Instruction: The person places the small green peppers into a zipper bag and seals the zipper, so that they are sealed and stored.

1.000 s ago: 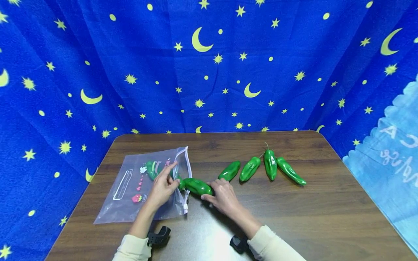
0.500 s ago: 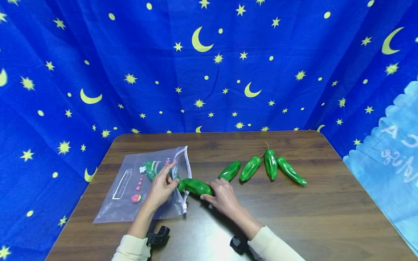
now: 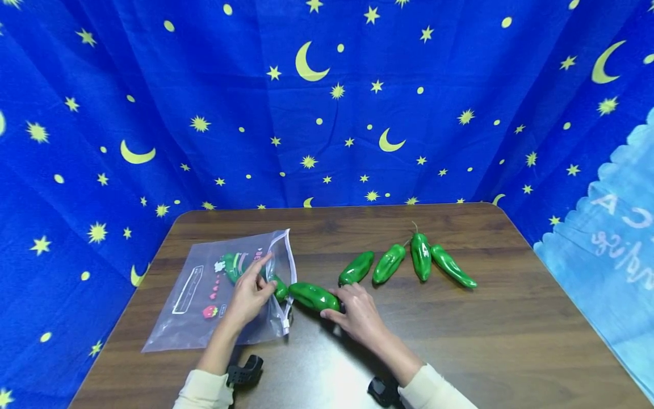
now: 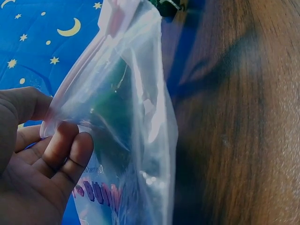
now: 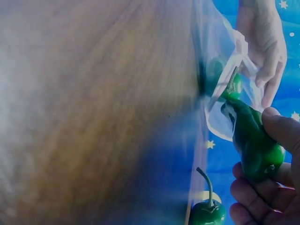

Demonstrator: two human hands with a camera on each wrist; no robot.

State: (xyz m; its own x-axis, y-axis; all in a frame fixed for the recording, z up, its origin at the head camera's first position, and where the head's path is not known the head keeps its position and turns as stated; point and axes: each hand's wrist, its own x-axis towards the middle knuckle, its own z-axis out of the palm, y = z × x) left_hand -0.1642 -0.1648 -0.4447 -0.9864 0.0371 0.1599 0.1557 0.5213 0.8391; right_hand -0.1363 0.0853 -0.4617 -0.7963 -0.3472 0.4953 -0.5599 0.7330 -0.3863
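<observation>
A clear zip-top bag (image 3: pixel 204 329) with pink printing lies flat on the left of the table, its mouth toward the right. My left hand (image 3: pixel 248 295) pinches the upper layer of the bag's mouth between thumb and fingers, lifting it in the left wrist view. Green shows through the plastic, and a green pepper (image 3: pixel 280 289) sits just inside the opening. My right hand (image 3: pixel 360 312) grips the blunt end of another green pepper (image 3: pixel 313 296), thumb on one side and fingers on the other. This pepper's narrow end points at the bag's mouth.
Several more green peppers lie in a loose row to the right, the nearest pepper (image 3: pixel 356 268) just beyond my right hand and the farthest pepper (image 3: pixel 452 266) at the right. The bag's slider (image 3: pixel 285 326) is at the near corner. A blue curtain (image 3: pixel 327 113) hangs behind the wooden table (image 3: pixel 460 352).
My right hand and the pepper in it have shifted slightly to the right, a little away from the bag's mouth. The left hand keeps its hold on the bag.
</observation>
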